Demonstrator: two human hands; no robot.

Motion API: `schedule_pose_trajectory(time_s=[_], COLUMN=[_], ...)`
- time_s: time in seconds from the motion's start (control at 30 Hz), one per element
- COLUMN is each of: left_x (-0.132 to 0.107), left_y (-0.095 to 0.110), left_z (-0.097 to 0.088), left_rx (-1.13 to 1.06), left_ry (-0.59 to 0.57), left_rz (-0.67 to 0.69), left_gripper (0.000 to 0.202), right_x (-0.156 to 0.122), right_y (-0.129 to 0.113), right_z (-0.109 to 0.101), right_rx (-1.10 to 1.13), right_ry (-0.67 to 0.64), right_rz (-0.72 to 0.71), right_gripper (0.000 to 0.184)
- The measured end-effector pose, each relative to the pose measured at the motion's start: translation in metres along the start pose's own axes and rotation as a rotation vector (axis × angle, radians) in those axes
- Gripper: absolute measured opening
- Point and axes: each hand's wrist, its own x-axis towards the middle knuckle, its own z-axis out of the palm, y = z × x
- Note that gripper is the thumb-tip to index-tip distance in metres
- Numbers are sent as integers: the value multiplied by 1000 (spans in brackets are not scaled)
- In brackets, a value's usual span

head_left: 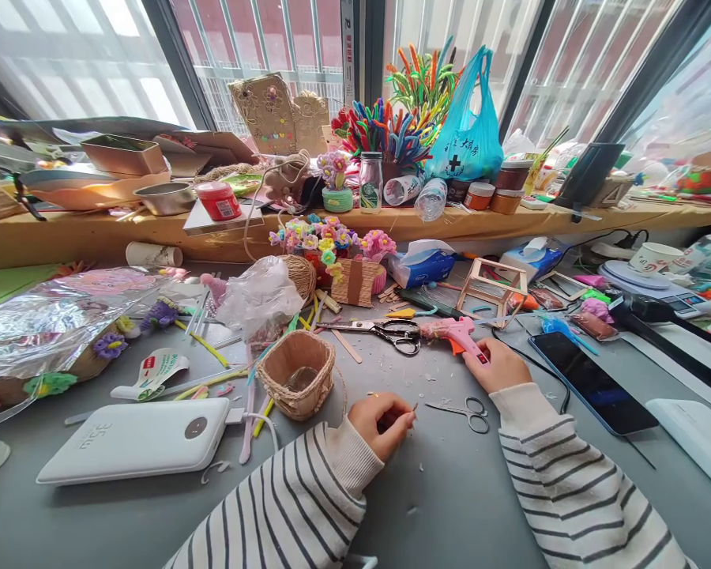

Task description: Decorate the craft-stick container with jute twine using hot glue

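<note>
My right hand (496, 365) is wrapped round the handle of a pink hot glue gun (447, 330), which lies on the table with its nozzle to the left. My left hand (382, 423) is closed in a pinch, and a small tip of twine (415, 407) pokes out at the fingertips. A loose strand runs from the rim of a small twine-wrapped basket (296, 375) down behind this hand. The basket stands upright, partly wrapped, left of my left hand. Small scissors (471, 412) lie between my hands, and larger black-handled scissors (400, 335) lie beyond them.
A white power bank (136, 442) with a cable lies at the left, a phone (589, 383) at the right. Behind are a twine ball (299, 276), a small wooden stick frame (491, 288) and pipe-cleaner flowers (320, 237). A cluttered ledge (213, 235) runs below the windows.
</note>
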Motion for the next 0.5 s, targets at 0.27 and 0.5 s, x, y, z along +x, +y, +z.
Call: schedule_pose_trajectory(time_s=[0.27, 0.5], left_x=[-2, -2], left_y=[7, 15], left_z=[-3, -5], left_rx=[-19, -11], left_ry=[-34, -35], left_rz=[-63, -83], left_gripper=[21, 22], right_x=[2, -12], right_y=[-1, -67], right_z=[-3, 13], right_rx=[-50, 55], right_ry=[102, -22], right_rz=[-142, -574], right_gripper=[32, 29])
